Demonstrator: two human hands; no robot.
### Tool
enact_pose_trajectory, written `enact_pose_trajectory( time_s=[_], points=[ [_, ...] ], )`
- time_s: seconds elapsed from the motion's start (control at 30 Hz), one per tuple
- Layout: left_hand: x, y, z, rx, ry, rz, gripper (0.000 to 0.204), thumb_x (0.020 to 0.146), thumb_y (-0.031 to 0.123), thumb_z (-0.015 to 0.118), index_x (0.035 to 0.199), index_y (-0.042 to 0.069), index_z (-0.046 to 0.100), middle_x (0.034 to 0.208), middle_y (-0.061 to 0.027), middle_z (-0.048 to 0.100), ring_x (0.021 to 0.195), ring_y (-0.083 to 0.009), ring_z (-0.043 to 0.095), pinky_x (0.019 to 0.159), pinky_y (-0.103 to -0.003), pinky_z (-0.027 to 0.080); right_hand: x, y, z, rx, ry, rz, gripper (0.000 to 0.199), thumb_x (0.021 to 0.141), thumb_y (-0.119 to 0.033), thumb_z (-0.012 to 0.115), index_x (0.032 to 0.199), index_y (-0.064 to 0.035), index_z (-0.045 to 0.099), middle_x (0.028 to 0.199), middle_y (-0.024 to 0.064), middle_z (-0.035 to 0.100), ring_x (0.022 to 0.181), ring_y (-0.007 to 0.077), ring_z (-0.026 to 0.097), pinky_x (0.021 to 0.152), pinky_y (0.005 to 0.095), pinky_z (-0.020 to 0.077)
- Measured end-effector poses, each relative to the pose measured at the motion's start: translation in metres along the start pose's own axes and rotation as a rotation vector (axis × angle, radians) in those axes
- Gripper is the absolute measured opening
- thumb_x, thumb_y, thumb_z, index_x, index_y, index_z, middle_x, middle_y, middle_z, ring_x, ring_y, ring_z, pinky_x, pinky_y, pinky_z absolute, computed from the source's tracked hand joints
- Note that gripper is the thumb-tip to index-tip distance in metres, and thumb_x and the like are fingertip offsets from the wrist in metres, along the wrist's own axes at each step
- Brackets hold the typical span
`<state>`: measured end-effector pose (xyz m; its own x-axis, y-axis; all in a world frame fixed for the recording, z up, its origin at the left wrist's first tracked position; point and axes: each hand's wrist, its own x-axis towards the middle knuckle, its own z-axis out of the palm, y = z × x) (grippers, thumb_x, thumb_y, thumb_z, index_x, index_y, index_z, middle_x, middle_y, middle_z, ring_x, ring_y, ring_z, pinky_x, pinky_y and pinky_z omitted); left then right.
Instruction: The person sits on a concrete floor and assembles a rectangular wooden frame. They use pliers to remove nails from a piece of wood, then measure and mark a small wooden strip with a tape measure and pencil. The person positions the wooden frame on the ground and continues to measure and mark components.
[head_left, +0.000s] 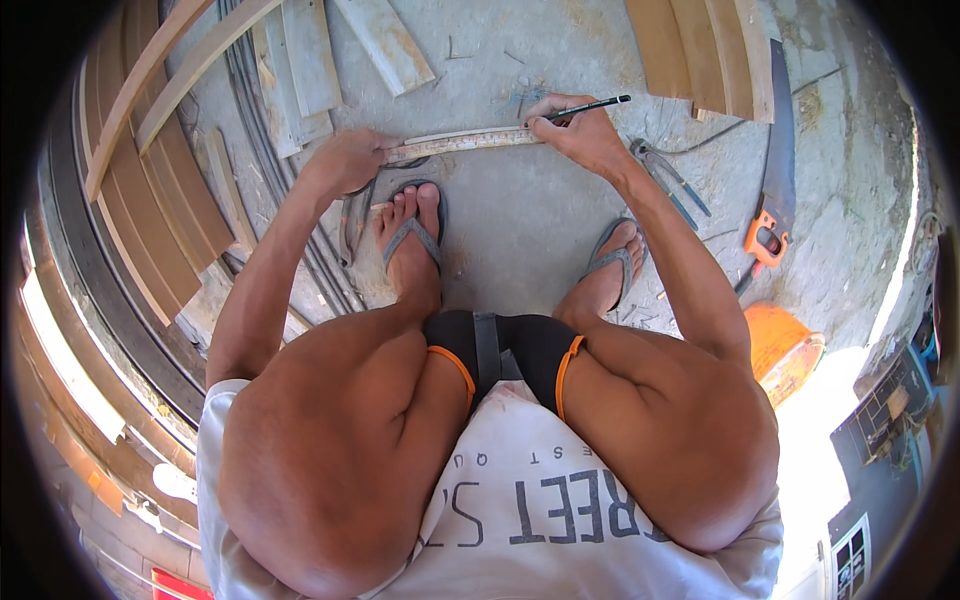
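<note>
A narrow pale wooden strip with what looks like a worn measuring tape (460, 144) along it spans the gap between my hands, above the concrete floor. My left hand (350, 162) is closed round its left end; the fingertips are partly hidden. My right hand (585, 135) pinches a dark pencil (602, 103), which points to the right, and its fingers also touch the strip's right end. Just right of that hand, pincers with blue handles (670, 180) lie on the floor. A dark curved metal tool (352, 225) lies below my left hand, beside my sandalled foot.
A handsaw with an orange handle (768, 235) lies at the right, near an orange bucket (783, 350). Brown boards (700, 55) lie at the far right, with more planks (150, 190) and dark cables (255, 100) at the left. Pale boards (385, 45) lie at the far side.
</note>
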<state>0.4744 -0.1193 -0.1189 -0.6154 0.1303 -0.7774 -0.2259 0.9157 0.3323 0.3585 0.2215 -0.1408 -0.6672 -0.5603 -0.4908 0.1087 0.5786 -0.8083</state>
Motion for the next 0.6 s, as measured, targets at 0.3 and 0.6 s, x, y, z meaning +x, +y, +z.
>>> enact_pose_trajectory(
  time_s=[0.3,0.6],
  points=[
    [-0.0006,0.0003,0.0006,0.003,-0.004,-0.005,0.043,0.1,0.019,0.055,0.141,0.013,0.068,0.128,-0.0257,0.071,0.121,-0.0429,0.066,0.105,-0.046,0.051,-0.0014,-0.0056,-0.002,-0.026,-0.018,0.028,0.027,0.089,-0.032,0.073,0.1,-0.009,0.082,0.078,0.0028,0.071,0.074,0.0139,0.062,0.069,0.0316,0.0495],
    [-0.0012,-0.0007,-0.0001,0.006,-0.007,-0.008,0.043,0.101,0.019,0.055,0.142,0.013,0.067,0.129,-0.0258,0.07,0.122,-0.043,0.066,0.106,-0.046,0.05,0.0023,-0.0058,-0.0042,-0.034,-0.059,0.029,0.027,0.088,-0.03,0.072,0.101,-0.0085,0.082,0.081,0.0038,0.073,0.075,0.0149,0.063,0.07,0.033,0.0509]
  ],
)
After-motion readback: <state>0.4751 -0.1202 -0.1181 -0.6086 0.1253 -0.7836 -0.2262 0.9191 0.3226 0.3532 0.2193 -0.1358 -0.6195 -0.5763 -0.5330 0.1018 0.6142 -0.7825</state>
